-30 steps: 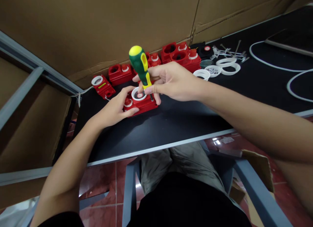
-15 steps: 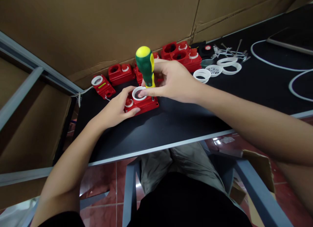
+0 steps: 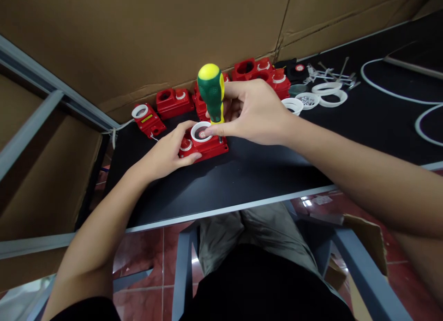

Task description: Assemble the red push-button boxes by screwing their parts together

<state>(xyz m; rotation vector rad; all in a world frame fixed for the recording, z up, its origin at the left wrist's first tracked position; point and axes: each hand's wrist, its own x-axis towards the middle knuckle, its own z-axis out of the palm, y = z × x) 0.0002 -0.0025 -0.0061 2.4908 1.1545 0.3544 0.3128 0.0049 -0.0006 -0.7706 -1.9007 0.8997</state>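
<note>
Fingers of the right hand (image 3: 261, 112) grip the screwdriver (image 3: 211, 92), more upright than a second ago and seemingly better aligned with the red box (image 3: 210, 150) just below; the left hand (image 3: 165, 154) clasps that box.

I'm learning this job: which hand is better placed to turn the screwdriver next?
Likely the right hand: it grips the screwdriver, nearly upright over the nearest red housing, while the left hand holds that housing.

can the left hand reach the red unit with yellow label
Probably yes: nothing seems to block the way from the left hand to the yellow-labelled unit, but it would have to release the red housing.
</note>
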